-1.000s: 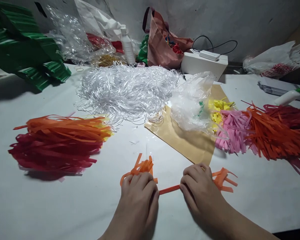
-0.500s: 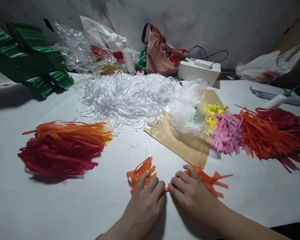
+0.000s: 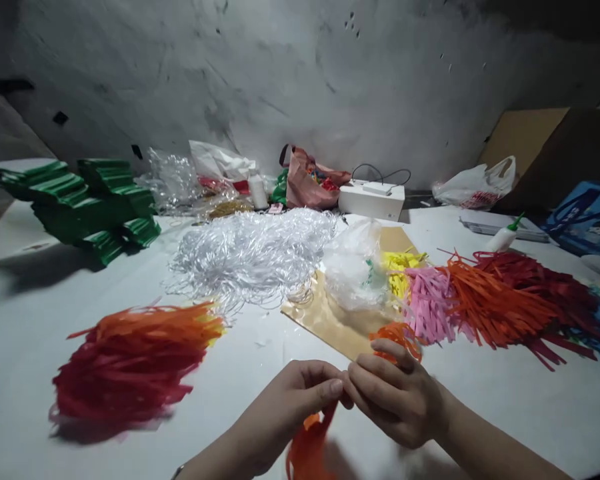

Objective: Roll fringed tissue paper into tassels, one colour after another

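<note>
An orange paper tassel [image 3: 310, 445] hangs by its twisted middle from my hands, just above the white table. My left hand [image 3: 300, 393] pinches that middle between thumb and fingers. Against its fingertips, my right hand [image 3: 397, 393] is curled closed on the same tassel. One fringed end droops below the left hand; the other orange end shows behind the right fingers. The exact grip of the right fingertips is hidden by the hand. To the left lies a pile of dark red and orange fringed paper [image 3: 130, 367].
A heap of white cord [image 3: 255, 257] lies mid-table, beside a clear plastic bag [image 3: 357, 267] on a brown envelope [image 3: 325, 320]. Pink tassels [image 3: 430, 300] and orange-red tassels [image 3: 500, 307] lie right. Green stacked pieces [image 3: 90, 207] stand left; a glue bottle [image 3: 505, 235] is back right.
Both hands have lifted off the table and come together. The tassel, spread sideways before, now has one end hanging down. The view has tilted upward.
</note>
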`<move>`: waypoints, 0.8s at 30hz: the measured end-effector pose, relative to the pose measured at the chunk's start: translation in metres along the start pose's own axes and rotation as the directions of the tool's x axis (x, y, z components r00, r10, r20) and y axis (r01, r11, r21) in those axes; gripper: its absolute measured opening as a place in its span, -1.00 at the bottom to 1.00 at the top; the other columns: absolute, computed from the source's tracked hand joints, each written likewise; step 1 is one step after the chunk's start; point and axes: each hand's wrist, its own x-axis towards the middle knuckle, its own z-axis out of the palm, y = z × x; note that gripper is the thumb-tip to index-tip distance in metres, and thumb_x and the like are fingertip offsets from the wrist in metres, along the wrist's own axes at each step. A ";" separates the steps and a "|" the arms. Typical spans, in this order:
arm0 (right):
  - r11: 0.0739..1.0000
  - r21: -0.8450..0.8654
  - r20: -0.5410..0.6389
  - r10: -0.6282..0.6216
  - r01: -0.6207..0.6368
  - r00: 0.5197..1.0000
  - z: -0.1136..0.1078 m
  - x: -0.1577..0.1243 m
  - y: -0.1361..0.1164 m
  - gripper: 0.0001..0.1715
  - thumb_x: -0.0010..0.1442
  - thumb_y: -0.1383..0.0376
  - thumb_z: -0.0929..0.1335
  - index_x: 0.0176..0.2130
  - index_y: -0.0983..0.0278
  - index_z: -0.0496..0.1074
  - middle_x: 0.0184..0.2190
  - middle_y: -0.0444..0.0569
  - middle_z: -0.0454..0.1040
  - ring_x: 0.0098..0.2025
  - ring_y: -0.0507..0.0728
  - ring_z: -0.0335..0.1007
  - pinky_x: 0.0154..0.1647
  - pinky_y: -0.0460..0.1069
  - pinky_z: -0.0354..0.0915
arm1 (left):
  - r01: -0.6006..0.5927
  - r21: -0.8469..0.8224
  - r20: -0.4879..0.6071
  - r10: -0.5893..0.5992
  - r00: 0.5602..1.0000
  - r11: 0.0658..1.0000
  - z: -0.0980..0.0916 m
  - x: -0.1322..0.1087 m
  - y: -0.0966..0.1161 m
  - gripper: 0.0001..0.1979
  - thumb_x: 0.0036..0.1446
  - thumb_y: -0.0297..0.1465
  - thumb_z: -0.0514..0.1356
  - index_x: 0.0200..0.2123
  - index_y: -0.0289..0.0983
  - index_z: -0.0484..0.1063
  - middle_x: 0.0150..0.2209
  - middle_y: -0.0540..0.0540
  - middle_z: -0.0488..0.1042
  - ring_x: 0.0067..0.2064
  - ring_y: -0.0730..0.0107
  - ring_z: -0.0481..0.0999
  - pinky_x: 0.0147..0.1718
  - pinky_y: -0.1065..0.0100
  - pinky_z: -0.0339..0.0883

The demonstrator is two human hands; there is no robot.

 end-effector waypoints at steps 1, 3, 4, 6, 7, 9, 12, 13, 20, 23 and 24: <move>0.999 -0.033 -0.024 -0.003 0.002 1.000 -0.003 0.001 0.005 -0.66 0.38 0.48 0.18 -0.09 0.43 0.51 -0.25 0.02 0.60 -0.13 0.13 0.49 0.20 0.12 0.13 | -0.003 -0.078 0.020 0.004 1.000 0.997 0.002 0.008 0.005 -0.65 -0.03 -0.15 0.43 -0.43 -0.35 0.56 -0.52 -0.03 0.48 -0.44 0.47 0.29 -0.41 0.43 0.12; 0.996 -0.073 -0.076 0.039 -0.044 0.996 -0.005 0.001 0.015 -0.67 0.37 0.49 0.19 -0.07 0.42 0.50 -0.26 0.04 0.59 -0.14 0.15 0.50 0.17 0.14 0.16 | -0.019 -0.175 0.051 0.028 0.998 0.984 0.007 0.025 0.011 -0.67 -0.13 -0.22 0.50 -0.46 -0.35 0.55 -0.50 -0.06 0.51 -0.42 0.47 0.31 -0.38 0.43 0.12; 0.993 -0.069 -0.114 0.089 -0.097 0.989 -0.004 -0.002 0.018 -0.70 0.36 0.50 0.21 -0.07 0.41 0.49 -0.27 0.03 0.58 -0.16 0.14 0.50 0.15 0.15 0.18 | -0.032 -0.197 0.062 0.045 0.997 0.980 0.009 0.035 0.011 -0.68 -0.15 -0.24 0.51 -0.46 -0.35 0.55 -0.51 -0.06 0.52 -0.42 0.47 0.32 -0.37 0.43 0.12; 0.975 0.011 -0.194 0.219 -0.221 0.956 0.001 -0.007 0.024 -0.78 0.31 0.50 0.27 -0.11 0.38 0.47 -0.32 0.01 0.55 -0.25 0.12 0.49 0.08 0.15 0.23 | -0.085 -0.213 0.082 0.104 0.991 0.973 0.011 0.055 0.007 -0.68 -0.15 -0.25 0.52 -0.47 -0.34 0.55 -0.51 -0.06 0.51 -0.43 0.46 0.35 -0.37 0.43 0.13; 0.958 0.074 -0.223 0.287 -0.278 0.932 0.003 -0.010 0.027 -0.81 0.28 0.51 0.29 -0.14 0.36 0.46 -0.34 -0.01 0.53 -0.28 0.11 0.47 0.02 0.14 0.26 | -0.130 -0.210 0.092 0.152 0.984 0.969 0.012 0.064 0.003 -0.68 -0.14 -0.24 0.52 -0.48 -0.34 0.55 -0.51 -0.05 0.50 -0.42 0.45 0.36 -0.36 0.42 0.15; 0.915 0.197 -0.246 0.394 -0.352 0.886 0.009 -0.017 0.031 -0.82 0.24 0.53 0.31 -0.19 0.33 0.44 -0.37 -0.02 0.50 -0.32 0.09 0.44 -0.11 0.08 0.34 | -0.254 -0.176 0.099 0.274 0.957 0.951 0.012 0.083 -0.008 -0.69 -0.10 -0.21 0.50 -0.49 -0.32 0.55 -0.49 -0.04 0.48 -0.40 0.43 0.39 -0.35 0.40 0.18; 0.848 0.335 -0.208 0.492 -0.410 0.846 0.014 -0.027 0.036 -0.76 0.22 0.54 0.32 -0.17 0.28 0.45 -0.35 -0.03 0.51 -0.30 0.10 0.46 -0.27 -0.02 0.40 | -0.439 -0.069 0.036 0.442 0.896 0.896 0.011 0.101 -0.022 -0.72 0.01 -0.19 0.44 -0.46 -0.30 0.58 -0.44 -0.05 0.47 -0.36 0.40 0.40 -0.32 0.38 0.23; 0.816 0.378 -0.177 0.527 -0.437 0.831 0.016 -0.029 0.038 -0.75 0.22 0.53 0.32 -0.15 0.26 0.46 -0.34 -0.03 0.51 -0.29 0.09 0.47 -0.28 -0.04 0.42 | -0.470 -0.038 0.012 0.470 0.882 0.882 0.011 0.103 -0.025 -0.72 0.04 -0.18 0.42 -0.44 -0.29 0.58 -0.43 -0.06 0.48 -0.35 0.39 0.41 -0.31 0.37 0.24; 0.706 0.487 -0.120 0.637 -0.514 0.762 0.027 -0.033 0.037 -0.72 0.26 0.43 0.37 -0.05 0.20 0.52 -0.30 -0.05 0.54 -0.27 0.06 0.53 -0.28 -0.10 0.47 | -0.392 -0.084 -0.139 0.379 0.915 0.916 0.013 0.095 -0.026 -0.75 0.04 -0.19 0.43 -0.42 -0.27 0.60 -0.38 -0.08 0.52 -0.30 0.33 0.46 -0.24 0.35 0.32; 0.706 0.492 -0.165 0.650 -0.509 0.742 0.033 -0.032 0.036 -0.74 0.27 0.34 0.40 -0.02 0.19 0.54 -0.31 -0.05 0.54 -0.32 0.06 0.53 -0.33 -0.11 0.47 | -0.340 -0.113 -0.171 0.319 0.932 0.934 0.014 0.093 -0.025 -0.72 0.00 -0.17 0.45 -0.39 -0.27 0.61 -0.38 -0.10 0.56 -0.28 0.28 0.49 -0.22 0.33 0.35; 0.701 0.495 -0.166 0.656 -0.513 0.736 0.035 -0.033 0.036 -0.73 0.27 0.33 0.41 -0.02 0.18 0.54 -0.32 -0.06 0.54 -0.33 0.06 0.53 -0.35 -0.12 0.47 | -0.329 -0.123 -0.189 0.304 0.934 0.936 0.015 0.092 -0.025 -0.71 -0.02 -0.16 0.46 -0.40 -0.27 0.62 -0.39 -0.10 0.57 -0.28 0.28 0.50 -0.22 0.33 0.35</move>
